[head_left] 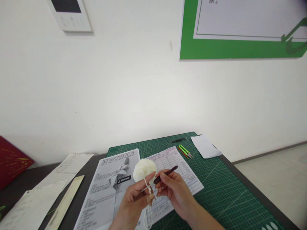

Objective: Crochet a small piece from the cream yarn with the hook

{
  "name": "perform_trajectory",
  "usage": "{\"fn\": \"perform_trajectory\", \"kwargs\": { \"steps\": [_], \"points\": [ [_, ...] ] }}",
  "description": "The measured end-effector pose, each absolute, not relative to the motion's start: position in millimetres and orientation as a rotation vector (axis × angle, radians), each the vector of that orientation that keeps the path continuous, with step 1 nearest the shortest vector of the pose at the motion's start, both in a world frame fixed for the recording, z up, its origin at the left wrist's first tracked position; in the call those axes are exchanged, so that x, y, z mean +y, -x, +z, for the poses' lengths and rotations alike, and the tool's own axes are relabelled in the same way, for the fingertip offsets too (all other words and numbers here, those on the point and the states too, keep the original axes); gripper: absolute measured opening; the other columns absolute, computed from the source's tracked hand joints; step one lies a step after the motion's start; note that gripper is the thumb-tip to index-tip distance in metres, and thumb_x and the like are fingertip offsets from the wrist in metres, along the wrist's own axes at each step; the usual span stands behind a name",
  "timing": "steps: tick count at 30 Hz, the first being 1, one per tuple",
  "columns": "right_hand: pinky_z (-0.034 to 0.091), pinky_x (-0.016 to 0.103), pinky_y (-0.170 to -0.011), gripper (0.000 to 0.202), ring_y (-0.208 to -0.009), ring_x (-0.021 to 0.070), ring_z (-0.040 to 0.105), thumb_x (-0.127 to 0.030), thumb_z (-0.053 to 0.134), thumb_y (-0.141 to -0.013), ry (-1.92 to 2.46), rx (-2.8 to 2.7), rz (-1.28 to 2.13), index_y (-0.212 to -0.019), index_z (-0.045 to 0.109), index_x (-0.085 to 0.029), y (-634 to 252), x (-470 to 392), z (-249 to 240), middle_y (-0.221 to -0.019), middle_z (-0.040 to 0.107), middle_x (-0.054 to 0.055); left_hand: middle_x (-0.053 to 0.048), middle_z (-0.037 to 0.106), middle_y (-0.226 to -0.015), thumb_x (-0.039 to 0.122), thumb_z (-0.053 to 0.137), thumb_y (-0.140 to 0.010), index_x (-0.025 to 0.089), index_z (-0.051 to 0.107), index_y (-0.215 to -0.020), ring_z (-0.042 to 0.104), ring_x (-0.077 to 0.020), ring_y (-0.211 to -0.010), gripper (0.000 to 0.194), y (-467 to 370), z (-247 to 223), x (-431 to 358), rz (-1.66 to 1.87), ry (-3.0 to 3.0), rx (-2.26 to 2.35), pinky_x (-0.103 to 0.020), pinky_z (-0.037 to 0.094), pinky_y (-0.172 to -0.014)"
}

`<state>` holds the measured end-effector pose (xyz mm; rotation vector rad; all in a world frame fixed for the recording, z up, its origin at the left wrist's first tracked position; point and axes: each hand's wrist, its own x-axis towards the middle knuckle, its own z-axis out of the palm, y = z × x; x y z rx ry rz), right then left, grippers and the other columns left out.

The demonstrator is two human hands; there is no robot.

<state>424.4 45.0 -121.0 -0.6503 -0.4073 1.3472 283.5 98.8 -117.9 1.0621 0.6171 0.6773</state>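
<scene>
Fingers pinched, my left hand (137, 198) holds the white yarn (150, 189), which loops over a raised finger and hangs below in strands. My right hand (176, 191) is closed on a dark crochet hook (166, 174), its thick handle pointing up to the right. The hook's tip is close to the yarn at my left fingers; whether it sits in a loop is too small to tell. Just behind both hands rests a ball of cream yarn (144, 168), on printed sheets.
A green cutting mat (216, 191) bears a printed form (189, 177), green snips (184, 149), a black pen-like tool (179, 140) and white paper (205, 146). Leftward lie a pattern sheet (96, 195), a ruler (66, 203), handwritten pages (35, 204) and a red object (11, 161).
</scene>
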Motion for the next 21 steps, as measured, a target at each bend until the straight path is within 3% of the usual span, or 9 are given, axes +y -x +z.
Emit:
{"fn": "perform_trajectory", "kwargs": {
  "steps": [8, 15, 21],
  "points": [
    [0.047, 0.018, -0.046, 0.019, -0.046, 0.0082, 0.057, -0.028, 0.07, -0.073, 0.635, -0.423, 1.369, -0.074, 0.067, -0.009, -425.1, 43.7, -118.0, -0.058, 0.068, 0.004, -0.005, 0.069, -0.082, 0.02, 0.073, -0.062, 0.026, 0.066, -0.106, 0.056, -0.0204, -0.077, 0.046, -288.2, -109.0, 93.7, 0.633, -1.027, 0.565, -0.038, 0.037, -0.084],
    [0.043, 0.017, -0.044, 0.02, -0.045, 0.0079, 0.056, -0.029, 0.073, -0.07, 0.691, -0.392, 1.279, -0.073, 0.067, -0.011, -425.7, 45.6, -117.7, -0.056, 0.068, 0.003, 0.0, 0.066, -0.072, 0.024, 0.074, -0.06, 0.028, 0.066, -0.106, 0.056, -0.0198, -0.076, 0.047, -290.8, -116.0, 91.9, 0.797, -1.076, 0.737, -0.037, 0.039, -0.084],
    [0.042, 0.016, -0.044, 0.021, -0.045, 0.007, 0.054, -0.031, 0.073, -0.069, 0.699, -0.365, 1.289, -0.072, 0.067, -0.01, -425.6, 47.3, -119.8, -0.056, 0.066, 0.003, -0.004, 0.07, -0.078, 0.022, 0.076, -0.057, 0.026, 0.069, -0.102, 0.056, -0.0238, -0.087, 0.046, -292.4, -109.7, 93.7, 0.816, -1.065, 0.735, -0.037, 0.038, -0.084]
  ]
}}
